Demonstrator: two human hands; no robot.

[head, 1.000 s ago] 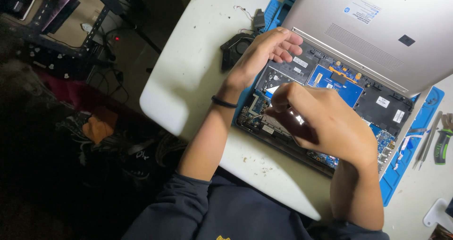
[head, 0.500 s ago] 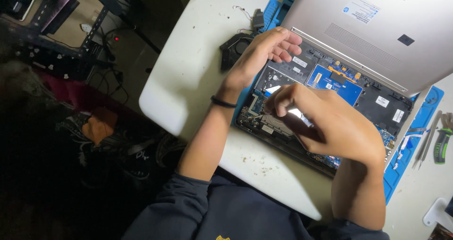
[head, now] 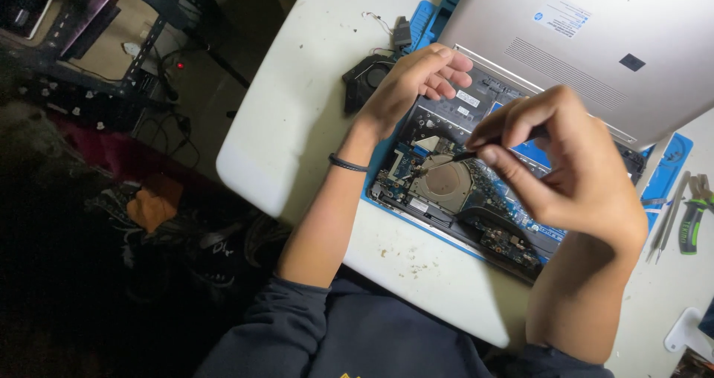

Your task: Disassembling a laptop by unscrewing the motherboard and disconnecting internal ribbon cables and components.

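An opened laptop point(head: 476, 207) lies on a blue mat point(head: 673, 155), its circuit board and round copper-coloured fan point(head: 442, 185) exposed. My left hand point(head: 413, 81) rests flat on the laptop's far left corner, fingers loosely curled and holding nothing; a dark band point(head: 348, 164) circles that wrist. My right hand point(head: 565, 162) hovers above the middle of the board, with its fingers pinched on a thin dark tool point(head: 465, 155). The tool's tip points left and down toward the fan.
A silver laptop cover point(head: 595, 51) lies behind the board. A loose black fan point(head: 364, 77) sits on the white table point(head: 297, 88) by my left hand. Green-handled pliers point(head: 692, 214) and thin metal tools point(head: 666, 214) lie at the right. The table's rounded edge drops off at left.
My right hand has lifted off the board and moved right and up with the tool, uncovering the fan. My left hand has stayed on the laptop's corner.
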